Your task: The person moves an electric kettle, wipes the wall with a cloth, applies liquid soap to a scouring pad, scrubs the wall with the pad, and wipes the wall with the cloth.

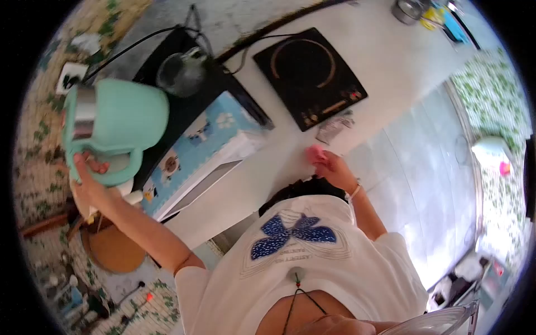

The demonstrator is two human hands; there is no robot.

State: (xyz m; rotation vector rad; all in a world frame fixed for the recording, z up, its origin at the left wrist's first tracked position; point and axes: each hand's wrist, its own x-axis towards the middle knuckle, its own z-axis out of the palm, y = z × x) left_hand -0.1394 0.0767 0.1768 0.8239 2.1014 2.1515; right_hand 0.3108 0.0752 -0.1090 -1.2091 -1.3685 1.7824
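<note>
My left hand (92, 181) is wrapped round the handle of a mint-green kettle (131, 114) with a silver band. The kettle is at the far left, beside a black surface that carries a clear glass jar (181, 73). Over the counter's front edge, close to my body, my right hand (335, 170) is closed on a small pink cloth (316, 156), blurred so that its exact kind is unclear. A crumpled greyish wrapper or rag (335, 127) lies just beyond that hand, near the induction cooktop (310, 75).
A blue patterned cover (192, 139) lies over a white-fronted box-shaped appliance left of centre. Black cables (151, 47) run behind it. A metal pot (409, 10) stands at the far right of the white counter (385, 50). Tiled floor (416, 151) lies to my right.
</note>
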